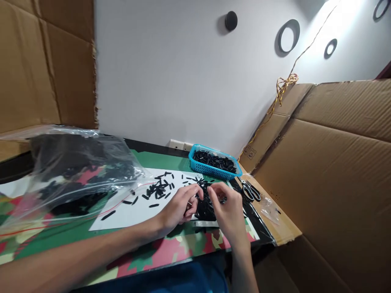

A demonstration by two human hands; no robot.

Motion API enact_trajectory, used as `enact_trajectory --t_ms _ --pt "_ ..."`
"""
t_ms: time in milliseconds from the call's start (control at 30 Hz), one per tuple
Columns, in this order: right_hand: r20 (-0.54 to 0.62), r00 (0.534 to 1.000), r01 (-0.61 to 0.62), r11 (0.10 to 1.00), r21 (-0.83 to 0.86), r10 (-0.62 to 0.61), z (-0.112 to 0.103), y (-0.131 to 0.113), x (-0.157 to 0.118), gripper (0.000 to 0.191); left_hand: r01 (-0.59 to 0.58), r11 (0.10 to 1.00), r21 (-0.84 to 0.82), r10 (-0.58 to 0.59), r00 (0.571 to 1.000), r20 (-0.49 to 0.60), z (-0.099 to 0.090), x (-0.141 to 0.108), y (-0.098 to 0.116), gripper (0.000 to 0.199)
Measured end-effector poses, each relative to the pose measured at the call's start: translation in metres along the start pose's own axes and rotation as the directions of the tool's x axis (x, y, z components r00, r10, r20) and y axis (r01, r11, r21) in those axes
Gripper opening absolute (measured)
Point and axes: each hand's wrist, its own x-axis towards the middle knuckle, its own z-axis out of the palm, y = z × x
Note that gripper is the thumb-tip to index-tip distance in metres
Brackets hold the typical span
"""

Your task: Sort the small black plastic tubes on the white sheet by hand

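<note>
My left hand (183, 203) is closed, its fingers curled beside a dense pile of small black strip-like pieces (203, 209). Just to its right, my right hand (227, 205) is pinched with thumb and forefinger together above the same pile. The fingertips of both hands nearly meet; anything between them is too small or hidden to make out. More black pieces (157, 190) lie scattered on a white sheet (117, 217) left of my hands. A thin silvery strip (206, 224) lies at the near edge of the pile.
Behind the pile, a blue plastic basket (214, 173) holds many black pieces. Black-handled scissors (250, 191) and a small clear bag (270, 211) lie at right. A large clear plastic bag (82, 162) covers the left side. Cardboard walls (330, 162) stand on both sides.
</note>
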Motion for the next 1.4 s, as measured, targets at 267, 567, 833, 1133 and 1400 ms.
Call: enact_trajectory --t_ms 267,567,833,1133,1400 --pt "0.129 0.983 0.120 0.986 0.114 -0.134 0.028 -0.015 -0.044 0.023 0.118 0.972 -0.202 -0.126 0.992 -0.030 0.001 -0.001 0.005 0.046" --pt "0.151 0.988 0.026 0.999 0.047 -0.032 0.028 -0.030 -0.049 0.033 -0.005 0.996 -0.092 0.005 1.000 -0.003 0.006 -0.003 0.005 0.045" --pt "0.099 0.995 -0.005 0.996 -0.091 0.014 0.037 -0.022 -0.052 0.022 -0.117 0.988 0.097 0.115 0.993 0.026 0.007 -0.011 -0.003 0.047" --pt "0.082 0.997 0.015 1.000 0.013 -0.016 0.038 -0.019 -0.052 0.014 -0.085 0.989 0.118 0.079 0.995 0.055 0.010 -0.013 0.000 0.052" --pt "-0.207 0.948 -0.127 0.887 0.444 0.240 0.013 0.001 -0.040 0.021 -0.076 0.987 0.141 0.058 0.990 0.126 0.008 -0.012 -0.002 0.049"
